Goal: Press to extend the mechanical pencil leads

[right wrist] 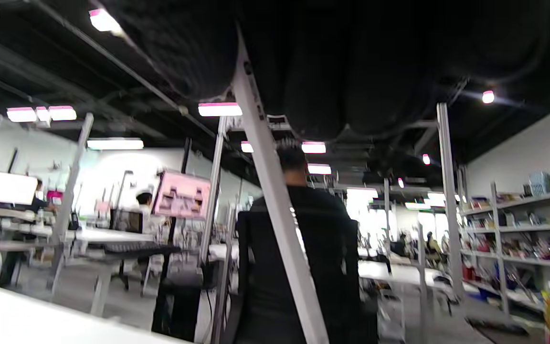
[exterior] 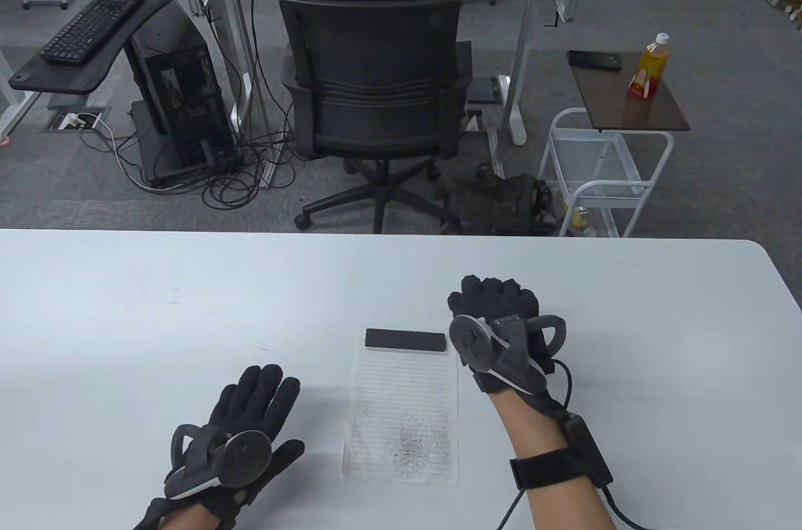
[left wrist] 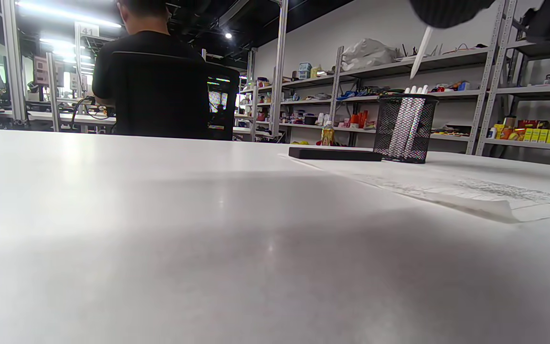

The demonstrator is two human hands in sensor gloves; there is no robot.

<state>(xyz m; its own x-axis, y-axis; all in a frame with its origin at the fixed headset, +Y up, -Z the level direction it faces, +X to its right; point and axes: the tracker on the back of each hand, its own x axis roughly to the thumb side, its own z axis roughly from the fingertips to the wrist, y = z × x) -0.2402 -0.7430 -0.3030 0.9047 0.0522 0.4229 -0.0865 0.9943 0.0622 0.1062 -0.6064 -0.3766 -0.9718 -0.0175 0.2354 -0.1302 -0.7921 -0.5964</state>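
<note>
My right hand is raised above the table to the right of the paper, curled into a fist. It grips a white mechanical pencil, which hangs tip-down below the glove in the left wrist view. The pencil is hidden by the hand in the table view. A black mesh pen holder with several white pencils stands below that hand. My left hand lies flat and empty on the table, fingers spread, left of the paper.
A lined sheet of paper with grey graphite marks lies between my hands. A black rectangular block rests on its far edge. The white table ends beyond it, and an office chair stands past that edge.
</note>
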